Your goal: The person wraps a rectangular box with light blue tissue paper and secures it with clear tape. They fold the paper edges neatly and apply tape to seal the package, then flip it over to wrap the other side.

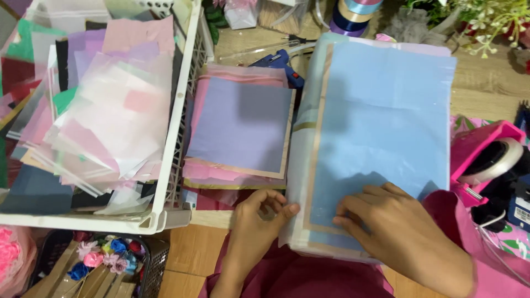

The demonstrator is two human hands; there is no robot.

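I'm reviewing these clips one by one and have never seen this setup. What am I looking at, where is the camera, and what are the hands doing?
There is no machine here: a camera worn on a person's head looks down at their own two bare hands. The left hand pinches the near left edge of a stack of blue sheets; the right hand lies flat on it. Beside it sits a smaller purple stack, then a white basket full of mixed coloured sheets. A pink tape dispenser stands at the right, a blue glue gun behind.

A dark blue box (520,205) with a small white label sits at the right edge just below the pink tape dispenser (481,152), and a clear wrapped packet (241,14) lies at the top centre.
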